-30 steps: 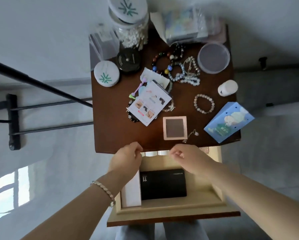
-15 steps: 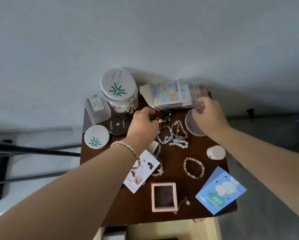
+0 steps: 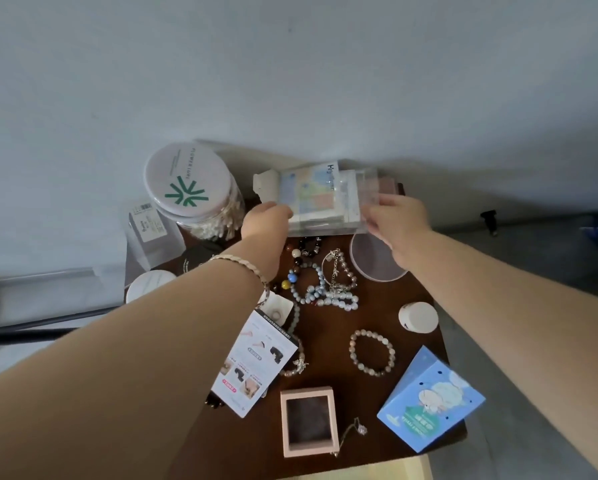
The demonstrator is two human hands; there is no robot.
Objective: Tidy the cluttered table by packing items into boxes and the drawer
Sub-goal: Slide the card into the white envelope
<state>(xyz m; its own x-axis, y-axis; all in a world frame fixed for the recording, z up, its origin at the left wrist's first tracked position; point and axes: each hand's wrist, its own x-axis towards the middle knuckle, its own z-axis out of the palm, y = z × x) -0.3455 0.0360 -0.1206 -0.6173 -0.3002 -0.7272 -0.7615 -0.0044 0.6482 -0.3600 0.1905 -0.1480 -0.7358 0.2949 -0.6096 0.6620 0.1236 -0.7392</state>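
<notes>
Upper middle of the frame, at the table's (image 3: pixel 387 306) far edge: left hand (image 3: pixel 266 221) curled against the left end of the clear plastic box (image 3: pixel 321 202), right hand (image 3: pixel 394 223) cupped on its right end, fingers wrapped over the top corner, both apparently gripping. Likely light, stiff, slick-walled and brittle, with papers loose inside. Best taken at the 2 short ends, kept level.
</notes>
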